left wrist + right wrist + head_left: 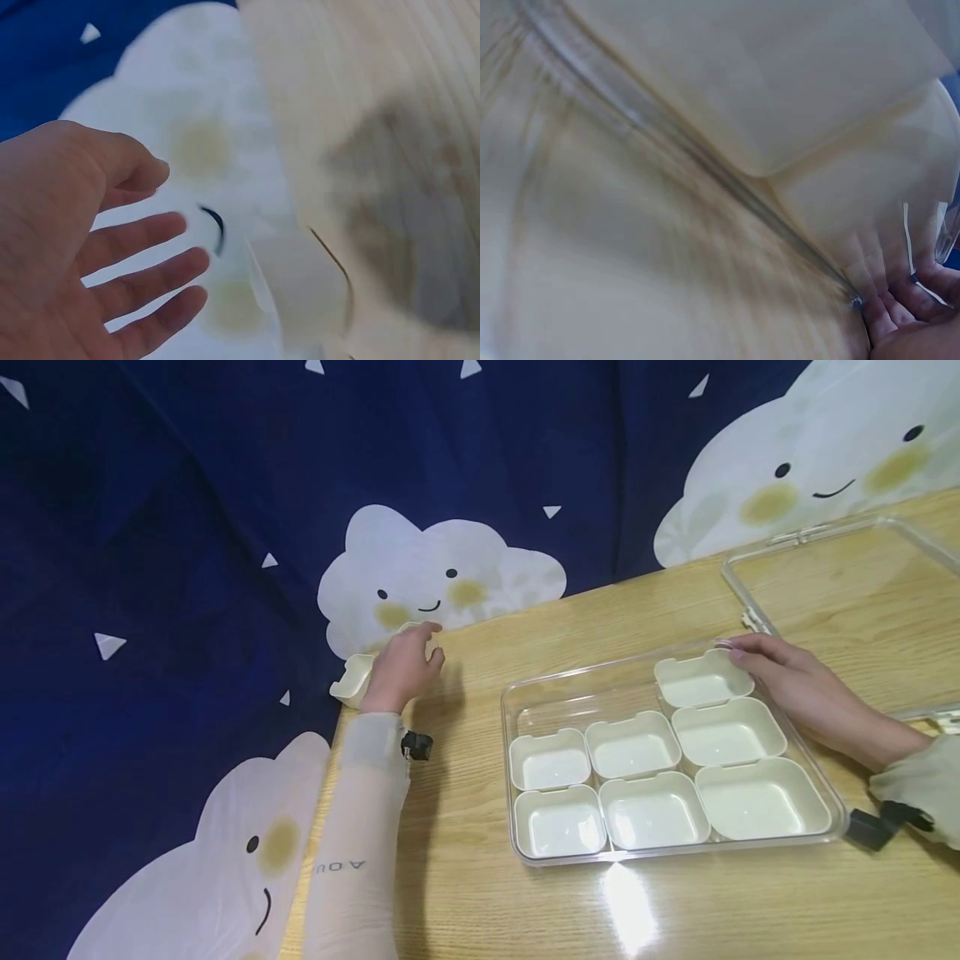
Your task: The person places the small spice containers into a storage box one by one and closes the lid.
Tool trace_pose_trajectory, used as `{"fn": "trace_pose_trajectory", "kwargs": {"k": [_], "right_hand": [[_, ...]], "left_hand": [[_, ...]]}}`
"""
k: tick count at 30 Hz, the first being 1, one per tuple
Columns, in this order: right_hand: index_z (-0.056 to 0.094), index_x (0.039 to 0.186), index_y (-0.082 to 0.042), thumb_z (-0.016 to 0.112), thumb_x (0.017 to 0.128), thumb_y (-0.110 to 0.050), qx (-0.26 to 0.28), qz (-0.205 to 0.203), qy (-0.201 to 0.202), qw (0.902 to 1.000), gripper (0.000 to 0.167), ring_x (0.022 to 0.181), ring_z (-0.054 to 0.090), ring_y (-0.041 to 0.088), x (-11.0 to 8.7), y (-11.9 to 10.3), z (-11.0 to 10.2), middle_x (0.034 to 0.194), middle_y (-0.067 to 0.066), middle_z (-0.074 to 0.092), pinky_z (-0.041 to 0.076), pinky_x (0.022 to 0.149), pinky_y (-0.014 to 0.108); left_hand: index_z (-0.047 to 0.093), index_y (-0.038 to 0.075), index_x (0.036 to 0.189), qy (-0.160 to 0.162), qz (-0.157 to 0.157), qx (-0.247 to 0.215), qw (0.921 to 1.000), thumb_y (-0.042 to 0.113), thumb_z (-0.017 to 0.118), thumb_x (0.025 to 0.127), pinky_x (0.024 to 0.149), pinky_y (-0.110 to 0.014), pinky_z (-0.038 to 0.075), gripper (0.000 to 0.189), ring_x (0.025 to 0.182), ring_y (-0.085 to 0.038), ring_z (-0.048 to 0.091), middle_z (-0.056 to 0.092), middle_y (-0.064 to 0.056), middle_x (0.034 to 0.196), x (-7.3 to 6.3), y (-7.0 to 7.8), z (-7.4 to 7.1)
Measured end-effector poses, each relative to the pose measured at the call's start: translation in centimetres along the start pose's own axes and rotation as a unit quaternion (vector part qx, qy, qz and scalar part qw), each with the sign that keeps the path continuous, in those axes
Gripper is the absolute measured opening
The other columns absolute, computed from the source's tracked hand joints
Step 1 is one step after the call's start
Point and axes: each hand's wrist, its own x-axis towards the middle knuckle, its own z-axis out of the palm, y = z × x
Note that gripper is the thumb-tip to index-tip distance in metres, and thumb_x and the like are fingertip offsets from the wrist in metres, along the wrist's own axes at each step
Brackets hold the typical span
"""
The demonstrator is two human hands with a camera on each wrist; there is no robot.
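My left hand (405, 668) reaches over the far left of the table, thumb and fingers spread apart with nothing between them. Beside it a small cream plastic bin (351, 682) stands by the curtain, and another cream bin shows only as a rim behind the fingers. In the left wrist view a blurred cream bin (300, 289) lies beyond the fingertips. My right hand (795, 685) grips the back right corner of a clear plastic tray (585, 687), its thumb by the rim of the corner bin (701, 681). Several cream bins of differing sizes fill the front and right of this tray.
A clear lid-like frame with clips (738, 581) lies on the wooden table (480, 760) at the back right. A dark blue curtain (225, 527) with smiling clouds hangs along the table's back and left edges. Inside the tray, the back left shows bare floor.
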Motion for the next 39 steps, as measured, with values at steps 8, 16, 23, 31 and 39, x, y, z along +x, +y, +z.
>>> {"fn": "trace_pose_trajectory", "kwargs": {"k": [8, 16, 23, 31, 39], "right_hand": [[0.051, 0.140, -0.025, 0.046, 0.108, -0.045, -0.005, -0.003, 0.006, 1.0000, 0.038, 0.097, 0.063, -0.007, 0.0, -0.1, 0.1, 0.109, -0.031, 0.063, 0.058, 0.078, 0.021], [0.052, 0.141, -0.023, 0.046, 0.108, -0.047, -0.024, -0.006, 0.010, 0.9996, 0.041, 0.097, 0.061, -0.008, 0.0, -0.2, 0.0, 0.110, -0.032, 0.062, 0.056, 0.078, 0.019], [0.052, 0.141, -0.023, 0.046, 0.109, -0.046, -0.020, -0.009, 0.010, 0.9997, 0.040, 0.098, 0.062, -0.008, 0.0, -0.1, 0.0, 0.110, -0.032, 0.062, 0.056, 0.079, 0.019], [0.051, 0.140, -0.023, 0.045, 0.109, -0.045, -0.008, -0.007, 0.003, 0.9999, 0.038, 0.099, 0.062, -0.008, 0.0, -0.1, 0.1, 0.111, -0.031, 0.062, 0.057, 0.079, 0.020], [0.052, 0.140, -0.024, 0.045, 0.109, -0.045, -0.005, -0.006, 0.003, 1.0000, 0.038, 0.099, 0.063, -0.008, 0.0, 0.1, 0.1, 0.112, -0.032, 0.062, 0.057, 0.080, 0.021]], "left_hand": [[0.051, 0.011, 0.149, 0.004, -0.061, 0.020, 0.9979, 0.022, 0.053, 0.100, 0.100, -0.061, 0.050, 0.050, 0.124, -0.045, 0.060, 0.060, -0.021, 0.140, -0.9, -3.2, 0.2], [0.052, 0.003, 0.145, 0.025, -0.125, 0.023, 0.9916, 0.021, 0.054, 0.098, 0.106, -0.063, 0.046, 0.051, 0.127, -0.051, 0.056, 0.059, -0.027, 0.140, -1.7, -6.3, 1.1], [0.043, 0.000, 0.149, -0.003, -0.192, 0.027, 0.9810, 0.024, 0.050, 0.097, 0.111, -0.063, 0.040, 0.057, 0.127, -0.053, 0.053, 0.055, -0.030, 0.142, -2.6, -8.3, 2.4], [0.046, -0.001, 0.145, 0.001, -0.238, 0.009, 0.9711, 0.020, 0.048, 0.096, 0.107, -0.066, 0.043, 0.054, 0.129, -0.050, 0.051, 0.056, -0.029, 0.139, -3.2, -9.6, 3.4], [0.057, -0.004, 0.133, 0.048, -0.232, 0.023, 0.9713, 0.015, 0.049, 0.098, 0.101, -0.066, 0.049, 0.041, 0.123, -0.051, 0.057, 0.063, -0.029, 0.131, -3.0, -10.0, 4.3]]}}
